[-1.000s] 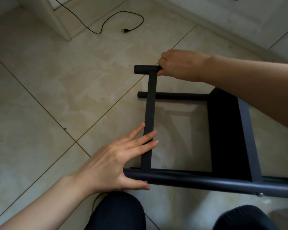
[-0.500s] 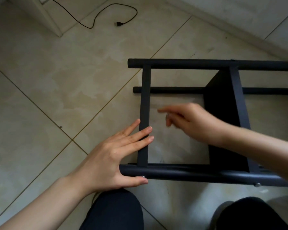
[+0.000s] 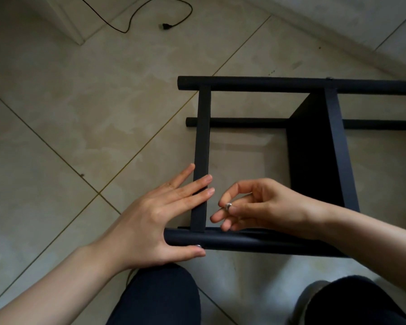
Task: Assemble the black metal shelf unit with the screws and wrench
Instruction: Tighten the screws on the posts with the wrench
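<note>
The black metal shelf unit (image 3: 291, 84) lies on its side on the tiled floor, with round tubes running left to right and a flat crossbar (image 3: 202, 137) joining them. My left hand (image 3: 159, 219) lies flat on the crossbar's near end, fingers straight, thumb under the near tube (image 3: 244, 241). A screw head (image 3: 198, 246) shows in that tube by my thumb. My right hand (image 3: 260, 205) hovers just right of the crossbar and pinches a small silver screw (image 3: 228, 206) between thumb and fingers. A black shelf panel (image 3: 312, 156) stands further right.
A black power cable with its plug (image 3: 164, 26) lies on the floor at the back. A white furniture leg (image 3: 73, 31) stands at the far left back. A wall base runs along the back right. My knees (image 3: 159, 299) are at the bottom edge.
My right hand left the far tube's end and came down beside my left hand, now with a silver screw in its fingertips. My left hand stayed on the crossbar.
</note>
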The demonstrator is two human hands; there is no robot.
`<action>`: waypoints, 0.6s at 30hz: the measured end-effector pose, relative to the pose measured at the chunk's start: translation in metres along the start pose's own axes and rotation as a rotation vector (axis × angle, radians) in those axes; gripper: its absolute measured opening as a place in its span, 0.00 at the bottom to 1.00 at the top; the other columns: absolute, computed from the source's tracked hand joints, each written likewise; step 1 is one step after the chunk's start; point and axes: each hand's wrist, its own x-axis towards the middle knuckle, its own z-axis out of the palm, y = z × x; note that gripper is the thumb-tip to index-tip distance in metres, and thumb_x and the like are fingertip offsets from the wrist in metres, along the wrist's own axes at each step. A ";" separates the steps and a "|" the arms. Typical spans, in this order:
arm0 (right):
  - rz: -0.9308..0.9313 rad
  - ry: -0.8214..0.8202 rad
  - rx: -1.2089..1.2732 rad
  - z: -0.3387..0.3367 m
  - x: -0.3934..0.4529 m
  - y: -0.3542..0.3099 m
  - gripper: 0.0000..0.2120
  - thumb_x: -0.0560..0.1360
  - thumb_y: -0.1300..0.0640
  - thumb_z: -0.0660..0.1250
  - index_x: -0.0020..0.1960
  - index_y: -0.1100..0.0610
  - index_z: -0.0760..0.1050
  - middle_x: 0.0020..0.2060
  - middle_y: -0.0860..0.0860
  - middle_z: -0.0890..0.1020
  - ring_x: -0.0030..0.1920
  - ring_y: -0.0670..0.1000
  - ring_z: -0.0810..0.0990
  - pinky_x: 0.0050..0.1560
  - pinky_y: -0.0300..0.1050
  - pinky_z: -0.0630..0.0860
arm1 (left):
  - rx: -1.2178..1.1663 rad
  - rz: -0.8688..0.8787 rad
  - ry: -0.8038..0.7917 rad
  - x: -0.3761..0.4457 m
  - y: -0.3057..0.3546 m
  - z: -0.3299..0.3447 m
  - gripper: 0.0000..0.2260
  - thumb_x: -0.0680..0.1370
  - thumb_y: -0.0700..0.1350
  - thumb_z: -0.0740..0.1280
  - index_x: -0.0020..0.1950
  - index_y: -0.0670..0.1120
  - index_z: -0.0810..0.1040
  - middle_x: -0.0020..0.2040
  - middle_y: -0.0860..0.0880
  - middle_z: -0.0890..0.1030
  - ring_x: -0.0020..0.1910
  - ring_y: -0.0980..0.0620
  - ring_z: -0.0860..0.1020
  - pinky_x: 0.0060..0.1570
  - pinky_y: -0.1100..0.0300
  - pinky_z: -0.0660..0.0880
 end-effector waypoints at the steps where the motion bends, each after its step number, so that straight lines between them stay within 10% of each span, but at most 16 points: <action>1: 0.002 -0.008 0.003 0.000 -0.001 0.000 0.09 0.75 0.63 0.65 0.54 0.66 0.73 0.51 0.64 0.84 0.47 0.54 0.85 0.53 0.45 0.81 | -0.004 -0.001 -0.001 0.000 0.000 0.000 0.38 0.72 0.62 0.73 0.77 0.49 0.67 0.80 0.55 0.63 0.80 0.50 0.56 0.75 0.58 0.61; 18: 0.098 0.109 -0.466 0.007 0.025 0.001 0.02 0.75 0.65 0.70 0.46 0.60 0.81 0.36 0.49 0.83 0.34 0.42 0.80 0.37 0.33 0.76 | 0.031 0.001 -0.010 0.000 0.002 -0.001 0.37 0.72 0.63 0.72 0.77 0.47 0.67 0.79 0.53 0.64 0.80 0.49 0.56 0.76 0.58 0.61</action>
